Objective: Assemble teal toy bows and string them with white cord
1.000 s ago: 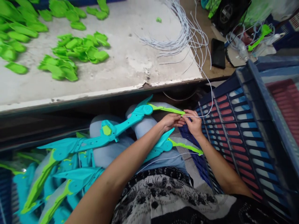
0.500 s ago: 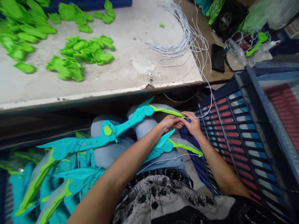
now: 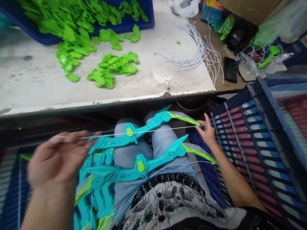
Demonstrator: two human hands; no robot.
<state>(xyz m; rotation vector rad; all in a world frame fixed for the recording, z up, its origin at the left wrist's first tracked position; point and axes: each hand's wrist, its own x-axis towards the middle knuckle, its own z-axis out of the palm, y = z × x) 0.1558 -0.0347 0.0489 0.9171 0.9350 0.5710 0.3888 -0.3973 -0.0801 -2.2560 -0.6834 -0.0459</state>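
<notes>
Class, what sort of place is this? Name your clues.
Probably a toy-assembly workshop: green plastic parts heaped on the worktable, bundled white cords, teal toy bows on the person's lap.

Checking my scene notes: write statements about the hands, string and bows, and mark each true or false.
The white string runs taut between the left hand and the right hand. True.
The right hand pinches the upper bow at its green tip. True.
Only one bow lies on the lap. False: a lower bow lies there too.
The loose green parts fill the crate at right. False: they lie on the table and in a blue tray.
</notes>
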